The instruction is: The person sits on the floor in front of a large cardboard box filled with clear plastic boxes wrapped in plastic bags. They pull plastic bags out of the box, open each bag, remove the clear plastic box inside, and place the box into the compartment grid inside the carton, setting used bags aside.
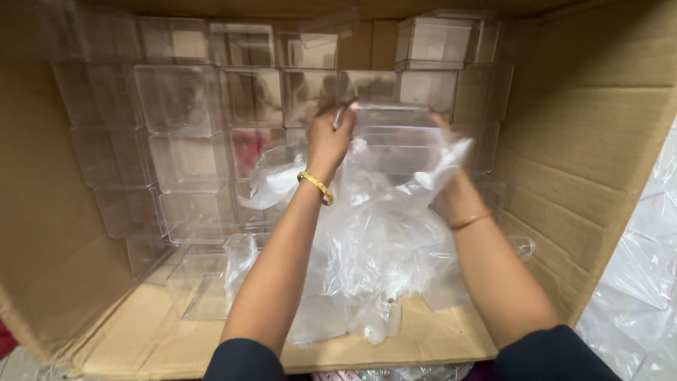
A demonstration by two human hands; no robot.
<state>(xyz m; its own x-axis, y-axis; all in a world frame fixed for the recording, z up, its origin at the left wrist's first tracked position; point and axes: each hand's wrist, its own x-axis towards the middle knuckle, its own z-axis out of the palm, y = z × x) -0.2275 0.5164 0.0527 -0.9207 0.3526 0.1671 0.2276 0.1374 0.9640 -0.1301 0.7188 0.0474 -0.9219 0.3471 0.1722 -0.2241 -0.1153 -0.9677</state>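
Note:
Both my arms reach into a large cardboard box point(592, 127) lying on its side. My left hand point(328, 141) grips the left edge of a clear plastic container point(398, 137) wrapped in a thin clear plastic bag point(381, 240). My right hand point(451, 176) holds the container's right side and is mostly hidden behind the bag. The bag hangs down between my forearms. A gold bangle sits on each wrist.
Stacks of clear square plastic containers point(187, 152) fill the back and left of the box, several rows deep. Loose clear containers point(204, 282) lie on the box floor at front left. More crumpled clear plastic point(642, 268) lies outside the box at right.

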